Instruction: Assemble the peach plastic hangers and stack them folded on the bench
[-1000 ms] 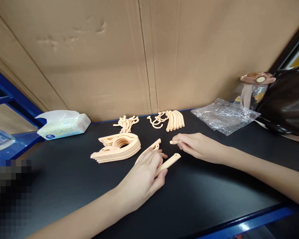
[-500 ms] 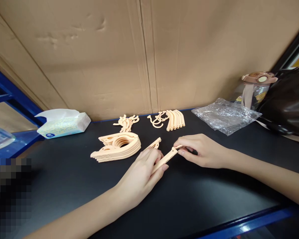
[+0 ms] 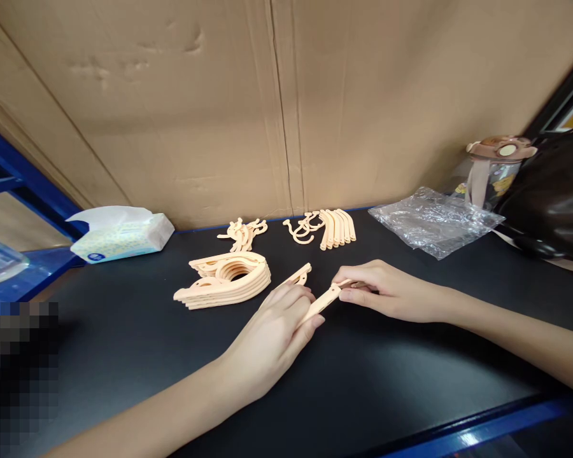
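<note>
My left hand [image 3: 272, 324] is closed around a beige plastic folding-hanger body [image 3: 321, 304], held at a slant above the black table. One end of it sticks out past my fingers; its middle is hidden by them. At its near right end, my right hand [image 3: 391, 289] pinches a thin beige hanger piece [image 3: 346, 282] against the body's tip; most of this piece is hidden by the fingers. Left of my hands lies a stack of similar hanger bodies [image 3: 248, 286]. Behind are a pile of small beige pieces [image 3: 242, 234], several hooks [image 3: 300, 229] and a row of curved hanger arms [image 3: 337, 229].
A tissue pack [image 3: 121, 236] stands at the back left. To the back right lies a crumpled clear plastic bag [image 3: 434, 219], with a strapped drinking bottle [image 3: 499, 165] and a dark bag [image 3: 549, 197] beyond. A cardboard wall [image 3: 195, 114] closes off the table's rear.
The thin piece in my right hand now sits closer against the end of the hanger body, and the right fingertips have closed in on that end. My left hand has barely moved.
</note>
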Demonstrator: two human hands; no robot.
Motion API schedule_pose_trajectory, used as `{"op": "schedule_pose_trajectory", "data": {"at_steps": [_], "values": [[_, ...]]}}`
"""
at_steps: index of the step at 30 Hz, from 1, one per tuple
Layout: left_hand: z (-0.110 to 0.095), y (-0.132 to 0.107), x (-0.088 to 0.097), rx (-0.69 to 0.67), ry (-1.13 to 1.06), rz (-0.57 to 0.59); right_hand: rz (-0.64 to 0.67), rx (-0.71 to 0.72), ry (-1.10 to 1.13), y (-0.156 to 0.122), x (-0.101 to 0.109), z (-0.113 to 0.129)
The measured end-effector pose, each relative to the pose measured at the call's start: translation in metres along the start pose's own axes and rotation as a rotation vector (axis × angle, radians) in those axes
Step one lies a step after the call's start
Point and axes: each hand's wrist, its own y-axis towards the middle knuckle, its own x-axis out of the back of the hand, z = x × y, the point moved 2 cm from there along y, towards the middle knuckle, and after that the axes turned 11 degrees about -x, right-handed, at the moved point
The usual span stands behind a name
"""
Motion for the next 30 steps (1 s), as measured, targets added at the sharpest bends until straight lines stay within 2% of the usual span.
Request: {"op": "schedule_pose_trajectory", "data": {"at_steps": [4,11,16,23,26,30], "values": [[0.000,0.001,0.000,0.004,-0.011,-0.004,0.003,-0.037,0.031,-0.001,-0.002,0.003],[-0.001,-0.001,0.000,0.009,-0.027,-0.002,0.094,-0.119,0.236,0.000,-0.005,0.000],[0.000,-0.001,0.000,0.013,-0.067,-0.009,0.107,-0.125,0.339,0.002,-0.004,-0.003],[0.002,-0.003,0.000,0.008,-0.103,-0.015,0.095,-0.179,0.422,0.000,-0.009,0.006],[0.002,-0.003,-0.001,0.001,-0.090,-0.006,0.095,-0.174,0.404,-0.001,-0.010,0.008],[0.001,-0.001,-0.002,-0.015,-0.062,0.016,0.129,-0.165,0.263,-0.003,-0.010,0.007]]}}
